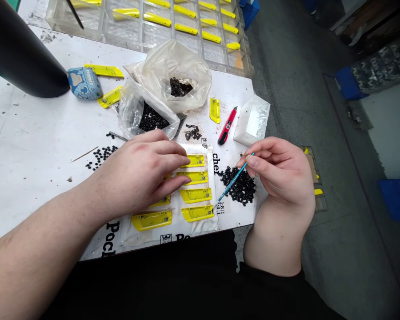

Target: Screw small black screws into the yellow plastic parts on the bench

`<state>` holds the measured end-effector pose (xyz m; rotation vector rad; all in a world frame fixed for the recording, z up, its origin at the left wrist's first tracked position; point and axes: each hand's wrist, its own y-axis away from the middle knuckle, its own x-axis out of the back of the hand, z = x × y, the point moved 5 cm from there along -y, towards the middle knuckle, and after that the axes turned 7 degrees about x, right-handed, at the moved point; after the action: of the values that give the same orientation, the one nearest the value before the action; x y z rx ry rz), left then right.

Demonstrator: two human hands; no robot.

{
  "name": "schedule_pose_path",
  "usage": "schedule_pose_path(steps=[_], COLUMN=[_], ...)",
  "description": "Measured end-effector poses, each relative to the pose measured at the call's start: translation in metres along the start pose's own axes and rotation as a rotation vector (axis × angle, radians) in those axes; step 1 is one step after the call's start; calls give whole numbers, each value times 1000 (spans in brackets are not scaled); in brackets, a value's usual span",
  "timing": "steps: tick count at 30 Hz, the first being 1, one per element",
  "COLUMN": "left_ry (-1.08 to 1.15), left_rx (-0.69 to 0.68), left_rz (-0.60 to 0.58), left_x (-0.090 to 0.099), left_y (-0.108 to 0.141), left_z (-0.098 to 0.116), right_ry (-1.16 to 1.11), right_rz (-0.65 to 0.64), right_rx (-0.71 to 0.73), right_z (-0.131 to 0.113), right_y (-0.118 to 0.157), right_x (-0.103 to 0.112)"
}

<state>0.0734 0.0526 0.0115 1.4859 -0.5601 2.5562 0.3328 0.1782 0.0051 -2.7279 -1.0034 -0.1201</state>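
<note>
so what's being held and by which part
The right hand holds a blue stick near its upper end; the left hand grips nothing visible.

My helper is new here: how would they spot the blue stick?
On the white table, find the heap of small black pieces. Over it, the right hand holds the blue stick, tip pointing toward the yellow parts. Its slim blue shaft sets it apart from black and yellow neighbours.

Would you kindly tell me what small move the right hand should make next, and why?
Probably bring the tip of the blue stick in the right hand to the bottom-right yellow piece, since it points close to that piece's right end.
</note>
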Motion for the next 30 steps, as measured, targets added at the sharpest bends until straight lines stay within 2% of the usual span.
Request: schedule_pose_path(steps=[30], left_ry=[6], left_rx=[28], left_rz=[-18], left_x=[0], left_y=[0], left_z=[-1], right_ry=[97], right_rz=[116], right_rx=[60], right_z=[-8], right_y=[3], right_x=[4])
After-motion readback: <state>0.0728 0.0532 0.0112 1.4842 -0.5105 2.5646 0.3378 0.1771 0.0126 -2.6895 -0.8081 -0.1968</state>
